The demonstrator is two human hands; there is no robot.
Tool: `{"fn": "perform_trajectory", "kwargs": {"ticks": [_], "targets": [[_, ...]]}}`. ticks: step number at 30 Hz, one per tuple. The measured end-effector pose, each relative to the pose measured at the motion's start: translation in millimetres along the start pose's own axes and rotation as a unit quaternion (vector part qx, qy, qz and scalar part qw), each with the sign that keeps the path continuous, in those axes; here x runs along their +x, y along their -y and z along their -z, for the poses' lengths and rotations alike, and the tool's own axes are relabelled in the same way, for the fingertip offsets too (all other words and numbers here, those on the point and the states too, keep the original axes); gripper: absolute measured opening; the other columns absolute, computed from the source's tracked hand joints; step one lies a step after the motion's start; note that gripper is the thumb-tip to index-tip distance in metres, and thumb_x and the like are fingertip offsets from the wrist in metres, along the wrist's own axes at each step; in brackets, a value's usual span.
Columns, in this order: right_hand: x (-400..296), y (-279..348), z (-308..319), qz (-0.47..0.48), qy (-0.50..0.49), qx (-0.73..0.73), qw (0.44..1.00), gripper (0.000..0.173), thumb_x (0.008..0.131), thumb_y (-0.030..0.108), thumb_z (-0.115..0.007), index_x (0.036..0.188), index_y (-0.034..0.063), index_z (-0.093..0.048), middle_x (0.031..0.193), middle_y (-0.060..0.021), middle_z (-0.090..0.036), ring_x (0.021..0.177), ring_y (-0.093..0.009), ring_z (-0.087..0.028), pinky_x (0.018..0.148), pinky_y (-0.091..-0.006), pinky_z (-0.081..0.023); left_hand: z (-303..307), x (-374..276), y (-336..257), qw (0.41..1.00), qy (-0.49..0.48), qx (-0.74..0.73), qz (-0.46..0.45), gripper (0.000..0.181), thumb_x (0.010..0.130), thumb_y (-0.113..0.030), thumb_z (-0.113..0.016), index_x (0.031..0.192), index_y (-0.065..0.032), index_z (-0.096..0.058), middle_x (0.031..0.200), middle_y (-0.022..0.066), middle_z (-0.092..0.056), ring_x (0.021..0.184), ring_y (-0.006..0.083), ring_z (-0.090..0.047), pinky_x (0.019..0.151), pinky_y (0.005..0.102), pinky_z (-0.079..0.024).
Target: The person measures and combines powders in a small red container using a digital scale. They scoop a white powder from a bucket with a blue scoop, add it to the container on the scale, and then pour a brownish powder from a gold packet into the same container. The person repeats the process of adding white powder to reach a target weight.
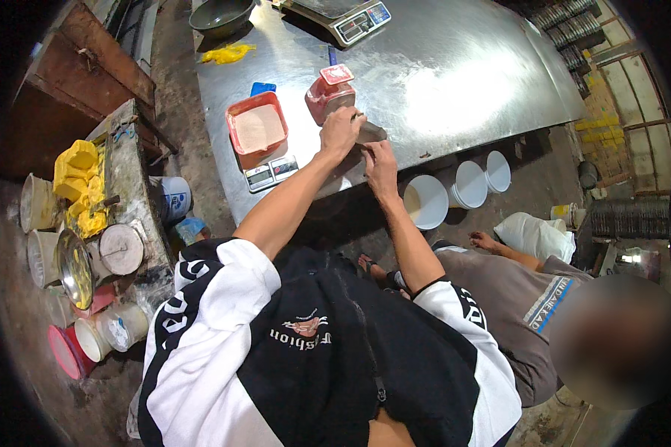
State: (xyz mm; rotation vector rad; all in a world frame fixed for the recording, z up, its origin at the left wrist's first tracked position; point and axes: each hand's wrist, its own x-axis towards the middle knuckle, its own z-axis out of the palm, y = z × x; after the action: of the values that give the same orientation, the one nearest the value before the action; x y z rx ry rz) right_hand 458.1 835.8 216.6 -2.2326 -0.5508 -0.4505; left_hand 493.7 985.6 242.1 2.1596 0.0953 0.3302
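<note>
My left hand (340, 133) is closed on a dark grey-brown object (372, 132), which looks like a soft bag or pouch. At its lower edge, the fingers of my right hand (381, 165) pinch together; the contact is partly hidden. Just beyond my left hand stands a red plastic container (315, 100) with its red lid (337, 74) tipped up and dusted with pale residue. To the left, a red square tub (230, 131) of pale pinkish powder (259, 127) sits at a small digital scale (271, 173). All this is on a metal-topped table (296, 67).
A larger digital scale (349, 25), a dark bowl (221, 19) and yellow material (228, 54) are at the table's far side. White buckets (426, 202) line its near edge below. A person in a brown shirt (492, 290) is close at right. Tubs (122, 250) crowd a bench at left.
</note>
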Motion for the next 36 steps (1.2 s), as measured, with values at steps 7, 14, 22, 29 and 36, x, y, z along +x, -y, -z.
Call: {"fn": "perform_trajectory", "kwargs": {"ticks": [7, 14, 22, 29, 36], "targets": [[-3.4, 0.8, 2.2, -0.01, -0.021, 0.031, 0.999, 0.017, 0.087, 0.009, -0.067, 0.102, 0.002, -0.062, 0.098, -0.0126, -0.055, 0.083, -0.027, -0.058, 0.069, -0.0362, -0.049, 29.7, -56.2, -8.6, 0.996, -0.015, -0.03, -0.086, 0.045, 0.092, -0.029, -0.063, 0.13, -0.0068, -0.054, 0.122, 0.0199, -0.055, 0.112, 0.0345, -0.057, 0.096, 0.0441, -0.046], [-28.8, 35.2, 11.5, -0.152, -0.046, 0.129, 0.979, 0.019, 0.097, 0.019, -0.059, 0.092, 0.0007, -0.062, 0.084, -0.0088, -0.06, 0.071, -0.016, -0.056, 0.064, -0.03, -0.046, 141.0, -204.1, 75.1, 0.959, -0.101, -0.099, 0.247, 0.028, 0.096, -0.027, -0.061, 0.097, -0.0004, -0.069, 0.081, 0.0102, -0.068, 0.073, 0.0144, -0.062, 0.069, 0.0291, -0.049], [-64.6, 122.5, -78.9, -0.298, 0.37, 0.429, 0.768, 0.028, 0.103, 0.019, -0.037, 0.116, 0.0037, -0.056, 0.079, -0.0088, -0.058, 0.062, -0.017, -0.055, 0.061, -0.0316, -0.052, 196.4, -285.2, 40.3, 0.901, -0.384, -0.025, 0.201, 0.047, 0.097, -0.015, -0.05, 0.142, -0.0041, -0.038, 0.121, 0.0145, -0.056, 0.113, 0.0239, -0.053, 0.097, 0.0367, -0.042], [-100.4, 325.9, -148.8, -0.346, 0.561, 0.561, 0.501, 0.058, 0.102, 0.054, -0.028, 0.133, 0.009, -0.048, 0.121, -0.01, -0.06, 0.111, -0.021, -0.057, 0.096, -0.0347, -0.042, 208.0, -281.9, 66.2, 0.977, -0.182, 0.059, -0.092, 0.052, 0.097, -0.035, -0.043, 0.14, -0.0049, -0.043, 0.141, 0.0153, -0.045, 0.135, 0.0317, -0.039, 0.11, 0.0468, -0.029], [-63.9, 428.3, -120.8, 0.241, 0.199, 0.521, 0.794, 0.044, 0.096, 0.033, -0.052, 0.131, 0.005, -0.053, 0.134, -0.0187, -0.052, 0.131, -0.032, -0.044, 0.111, -0.0449, -0.029, 296.8, -317.9, 112.3, 0.744, -0.177, -0.626, 0.154, 0.076, 0.095, -0.06, -0.036, 0.153, -0.0129, -0.023, 0.158, 0.0127, -0.024, 0.144, 0.0297, -0.026, 0.115, 0.0442, -0.023]]}}
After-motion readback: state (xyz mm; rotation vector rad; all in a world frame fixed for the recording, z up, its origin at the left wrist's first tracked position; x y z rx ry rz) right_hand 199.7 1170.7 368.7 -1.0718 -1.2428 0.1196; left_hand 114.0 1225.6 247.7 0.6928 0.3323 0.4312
